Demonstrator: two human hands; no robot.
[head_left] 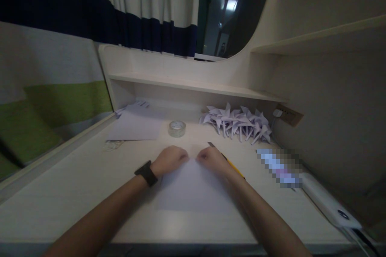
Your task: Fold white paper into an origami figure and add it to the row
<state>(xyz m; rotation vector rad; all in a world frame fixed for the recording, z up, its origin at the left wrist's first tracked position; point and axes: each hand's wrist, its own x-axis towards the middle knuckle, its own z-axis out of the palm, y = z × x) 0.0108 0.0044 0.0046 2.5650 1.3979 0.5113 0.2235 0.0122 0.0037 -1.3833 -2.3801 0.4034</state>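
Note:
A white sheet of paper (194, 192) lies on the desk in front of me. At its far edge my left hand (171, 159), with a dark watch on the wrist, is closed with fingertips pinched on the paper. Close beside it, my right hand (212, 158) pinches the same edge, its fingers curled. Partly under my right hand and forearm is a yellow utility knife (233, 165), its grey blade end showing beyond the knuckles. Just past my hands stands a roll of clear tape (177, 128).
A stack of white paper (135, 122) lies at the back left. Several folded paper pinwheels (238, 122) are heaped at the back right. To the right are a blurred-out phone-like thing (279, 168) and a white power strip (328, 200). A shelf (193, 84) overhangs the rear.

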